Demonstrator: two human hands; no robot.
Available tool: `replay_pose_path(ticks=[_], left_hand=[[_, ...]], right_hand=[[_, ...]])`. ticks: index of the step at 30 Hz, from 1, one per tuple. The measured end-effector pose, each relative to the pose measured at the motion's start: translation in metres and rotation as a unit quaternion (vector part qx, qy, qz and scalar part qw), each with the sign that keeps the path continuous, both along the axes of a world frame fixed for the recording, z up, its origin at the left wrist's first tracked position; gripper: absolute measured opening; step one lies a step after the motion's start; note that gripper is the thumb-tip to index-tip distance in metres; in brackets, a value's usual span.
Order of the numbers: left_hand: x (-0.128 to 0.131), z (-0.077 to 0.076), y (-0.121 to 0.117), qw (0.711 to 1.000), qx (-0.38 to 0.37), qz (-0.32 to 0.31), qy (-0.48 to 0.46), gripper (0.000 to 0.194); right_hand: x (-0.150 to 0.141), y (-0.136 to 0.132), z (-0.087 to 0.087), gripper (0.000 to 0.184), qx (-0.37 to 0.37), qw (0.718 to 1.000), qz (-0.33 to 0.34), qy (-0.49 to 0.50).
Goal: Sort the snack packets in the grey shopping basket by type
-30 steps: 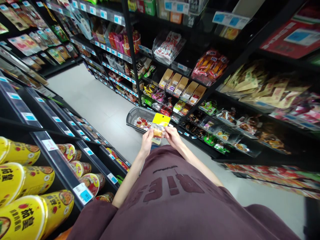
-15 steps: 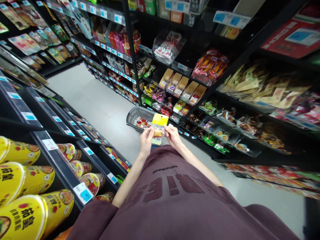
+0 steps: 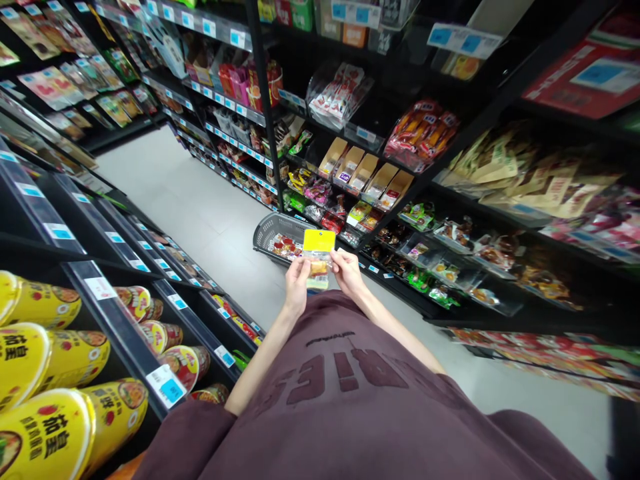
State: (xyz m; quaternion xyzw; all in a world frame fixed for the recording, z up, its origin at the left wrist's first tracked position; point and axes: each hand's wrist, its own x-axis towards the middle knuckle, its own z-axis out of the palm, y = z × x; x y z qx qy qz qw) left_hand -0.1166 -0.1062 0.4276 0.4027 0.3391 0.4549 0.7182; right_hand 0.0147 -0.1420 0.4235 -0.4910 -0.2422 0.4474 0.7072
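Note:
A small snack packet [image 3: 319, 241] with a yellow top and a clear window is held upright in front of my body. Through its window something golden-brown shows. My left hand [image 3: 297, 283] pinches the packet's left edge, and my right hand [image 3: 347, 272] pinches its right edge. Just beyond the packet stands a grey plastic shopping basket [image 3: 265, 233] with items inside. Red and clear wrapped snacks [image 3: 286, 245] lie in it; the packet hides the basket's right part.
On the left, a shelf holds yellow instant noodle cups [image 3: 45, 427] and smaller red cups [image 3: 185, 367]. Opposite stands a black shelf with open cardboard boxes [image 3: 363, 170], bagged snacks [image 3: 423, 133] and clear bins [image 3: 453, 233]. Grey floor [image 3: 165, 180] runs along the aisle.
The packet now faces me more flatly and sits slightly lower, with its window less covered. My left hand has shifted a little to the right. The basket has not moved.

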Motion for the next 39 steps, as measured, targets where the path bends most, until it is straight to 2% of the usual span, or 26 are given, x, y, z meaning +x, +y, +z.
replay_pose_path(ticks=[6, 12, 15, 22, 28, 39], left_hand=[[-0.003, -0.004, 0.005, 0.995, 0.068, 0.033, 0.071, 0.029], [-0.008, -0.004, 0.011, 0.989, 0.104, 0.029, 0.105, 0.022], [-0.008, -0.006, 0.011, 0.991, 0.080, 0.033, 0.100, 0.023], [-0.006, -0.008, 0.012, 0.997, -0.005, 0.056, 0.058, 0.026], [-0.007, -0.004, 0.014, 0.997, -0.019, 0.057, 0.053, 0.028], [-0.009, -0.001, 0.015, 0.997, -0.010, 0.044, 0.064, 0.025]], right_hand=[[0.000, 0.000, -0.002, 0.045, 0.002, 1.000, -0.005, -0.010], [0.001, 0.001, -0.003, 0.040, 0.005, 1.000, -0.011, -0.001], [0.001, 0.003, -0.004, 0.032, -0.007, 1.000, -0.011, -0.010], [0.000, 0.006, -0.010, 0.023, -0.008, 0.998, 0.040, -0.052], [0.000, 0.007, -0.006, 0.026, -0.019, 0.992, 0.017, -0.121], [0.002, 0.012, -0.016, 0.026, -0.017, 0.991, 0.010, -0.136]])
